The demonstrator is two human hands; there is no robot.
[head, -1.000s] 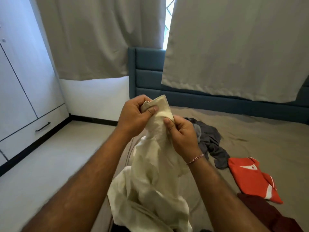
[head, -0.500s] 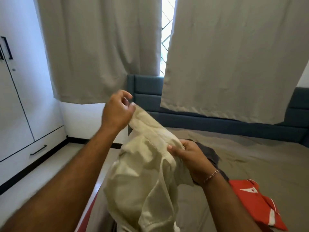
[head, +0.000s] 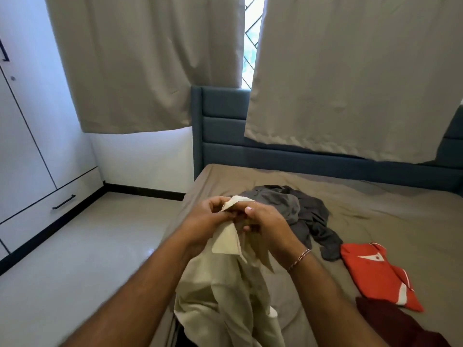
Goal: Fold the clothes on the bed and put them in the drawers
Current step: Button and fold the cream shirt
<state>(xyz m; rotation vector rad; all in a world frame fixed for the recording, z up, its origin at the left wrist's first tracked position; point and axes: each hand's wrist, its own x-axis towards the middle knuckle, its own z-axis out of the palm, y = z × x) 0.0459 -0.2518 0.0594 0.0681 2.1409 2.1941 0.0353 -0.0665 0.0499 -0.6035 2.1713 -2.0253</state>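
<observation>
Where both curl, cream shirt [head: 225, 279] between left hand [head: 210, 219] and right hand [head: 265, 221].

Bed [head: 375, 209] under a taupe sheet, carrying 3 garments: crumpled grey garment [head: 300, 211] at 12 o'clock, folded red jersey [head: 375, 271] at 3 o'clock, touching it, dark maroon garment [head: 390, 324] at 5 o'clock.

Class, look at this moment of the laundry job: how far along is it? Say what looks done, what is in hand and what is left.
Done: only the red shirt lies flat, seemingly folded, on the bed. In hand: the left hand and right hand grip the cream garment, which hangs unfolded. Left: the crumpled grey garment, the maroon garment, and all stowing; the drawer is shut.
</observation>
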